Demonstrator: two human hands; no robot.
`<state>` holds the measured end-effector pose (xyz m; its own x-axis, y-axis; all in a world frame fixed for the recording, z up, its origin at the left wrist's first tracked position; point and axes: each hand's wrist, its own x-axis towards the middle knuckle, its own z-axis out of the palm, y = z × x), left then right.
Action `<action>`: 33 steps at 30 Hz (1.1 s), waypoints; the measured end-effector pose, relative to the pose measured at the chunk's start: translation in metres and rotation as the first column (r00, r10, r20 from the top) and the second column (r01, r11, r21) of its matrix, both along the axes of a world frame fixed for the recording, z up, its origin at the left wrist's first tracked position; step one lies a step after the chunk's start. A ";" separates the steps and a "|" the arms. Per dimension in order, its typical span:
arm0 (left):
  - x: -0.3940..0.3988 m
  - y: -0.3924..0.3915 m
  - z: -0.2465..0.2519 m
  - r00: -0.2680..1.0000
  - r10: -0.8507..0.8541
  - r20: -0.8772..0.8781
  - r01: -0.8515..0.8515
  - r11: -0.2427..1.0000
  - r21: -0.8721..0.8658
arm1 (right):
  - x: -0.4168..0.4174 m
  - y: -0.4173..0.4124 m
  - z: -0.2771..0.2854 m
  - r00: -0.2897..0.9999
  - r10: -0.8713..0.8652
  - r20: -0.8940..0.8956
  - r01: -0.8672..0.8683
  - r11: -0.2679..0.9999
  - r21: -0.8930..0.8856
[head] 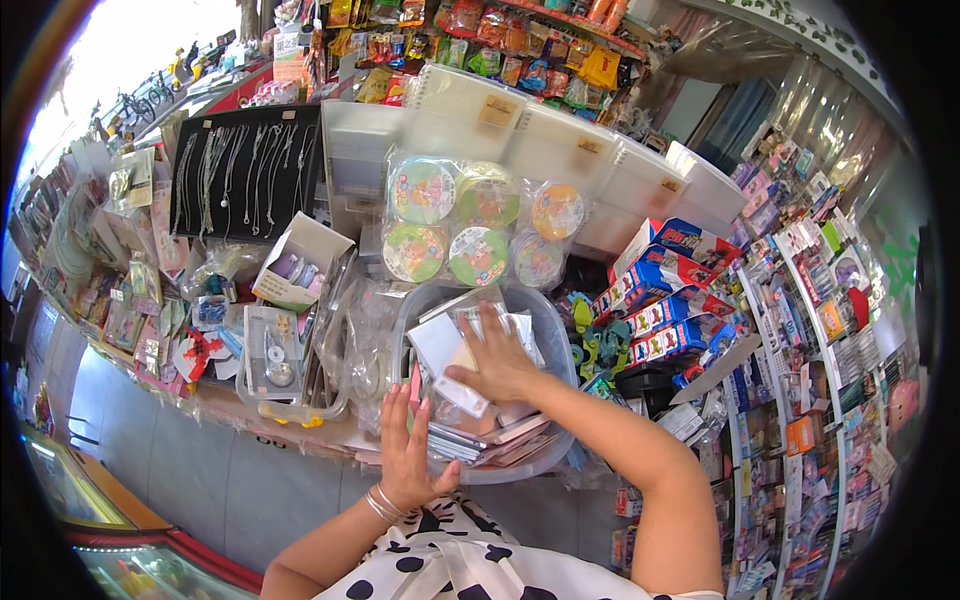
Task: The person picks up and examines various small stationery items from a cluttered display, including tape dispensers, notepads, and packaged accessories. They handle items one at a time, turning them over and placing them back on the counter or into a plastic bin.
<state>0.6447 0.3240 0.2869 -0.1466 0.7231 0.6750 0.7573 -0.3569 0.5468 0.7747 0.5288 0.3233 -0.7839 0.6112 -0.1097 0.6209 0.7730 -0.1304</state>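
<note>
A clear plastic bin (559, 442) stands right in front of me, filled with small paper cards and plastic packets. My right hand (491, 352) lies palm down on the pile inside it, fingers spread over a white card (437, 343). Below that hand is a small white slip (461, 396). Thin booklets or cards (456, 444) are stacked along the bin's near side. My left hand (411, 450), with bangles on the wrist, is at the bin's near left edge, its fingers apart and nothing in them. Whether it touches the rim I cannot tell.
Behind the bin stand wrapped round discs (480, 255) and spiral notebooks (551, 139). Left are a white carton (300, 262), a second clear bin (274, 356) and a black necklace board (244, 172). Toy boxes (667, 330) and a curved display rack (787, 360) crowd the right.
</note>
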 end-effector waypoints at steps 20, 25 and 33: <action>-0.003 -0.002 -0.004 1.000 -0.004 0.024 0.003 1.000 0.023 | 0.024 0.024 0.020 0.996 0.086 0.034 -0.071 0.944 -0.322; 0.000 0.000 -0.004 0.999 -0.020 0.026 0.019 0.999 0.029 | 0.006 0.009 0.009 0.989 0.112 -0.095 -0.137 0.935 -0.328; -0.004 0.000 -0.008 1.000 0.016 -0.004 -0.016 0.999 0.030 | 0.055 -0.009 0.090 0.888 0.359 -0.286 -0.459 0.681 -0.571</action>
